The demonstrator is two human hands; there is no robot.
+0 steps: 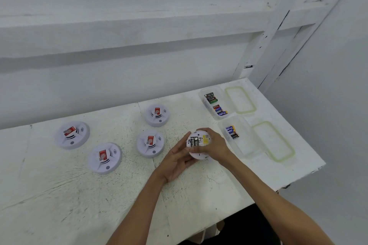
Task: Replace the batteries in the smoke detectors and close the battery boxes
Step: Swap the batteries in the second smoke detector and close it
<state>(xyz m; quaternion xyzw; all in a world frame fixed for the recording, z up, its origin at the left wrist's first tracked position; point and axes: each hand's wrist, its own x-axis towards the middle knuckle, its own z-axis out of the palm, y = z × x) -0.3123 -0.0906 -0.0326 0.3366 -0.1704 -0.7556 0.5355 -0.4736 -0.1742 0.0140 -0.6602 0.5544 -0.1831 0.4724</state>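
I hold a round white smoke detector [199, 145] above the table with its back side up. Its battery compartment is uncovered and dark batteries show inside, beside a yellow label. My left hand [177, 160] grips the detector from the left and below, thumb on its rim. My right hand [216, 145] curls round its right edge. Several other white smoke detectors [150, 143] with red stickers lie face up to the left.
Two clear plastic boxes hold loose batteries: a far box [214, 103] and a near box [237, 137]. Their green-rimmed lids [240, 100] lie beside them on the right. The white table's [59, 195] right edge runs close to the lids. A wall stands behind.
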